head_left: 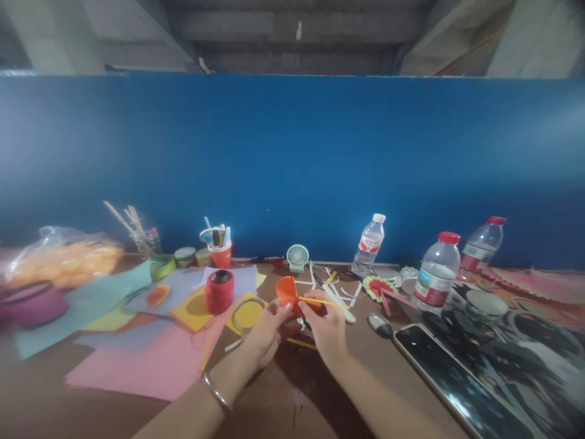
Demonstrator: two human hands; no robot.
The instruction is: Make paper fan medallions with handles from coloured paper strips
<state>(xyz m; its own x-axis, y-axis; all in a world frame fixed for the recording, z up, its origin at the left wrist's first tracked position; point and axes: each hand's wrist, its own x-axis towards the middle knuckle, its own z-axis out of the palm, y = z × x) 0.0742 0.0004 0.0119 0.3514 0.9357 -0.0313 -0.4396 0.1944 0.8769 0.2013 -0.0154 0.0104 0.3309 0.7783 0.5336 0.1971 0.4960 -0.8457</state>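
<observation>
An orange pleated paper fan (pixel 286 290) is pinched between the thumb and fingers of my left hand (pixel 269 329), above the middle of the table. My right hand (pixel 326 329) is closed around a thin yellow paper strip (pixel 324 301), whose left end meets the fan's folded base. Both hands are close together, and my fingers hide part of the fan's lower edge. Beyond them lies a finished-looking pleated rosette (pixel 380 288) in pale yellow and red, with a pink strip at its base. White paper scraps (pixel 354 294) are scattered nearby.
Coloured paper sheets (pixel 150 366), a red tape roll (pixel 220 292) and a grey ring (pixel 242 314) lie left. A small fan (pixel 298 257) stands behind my hands. Right are a white-capped bottle (pixel 369 244), a red-capped bottle (pixel 437 274) and a phone (pixel 457 378).
</observation>
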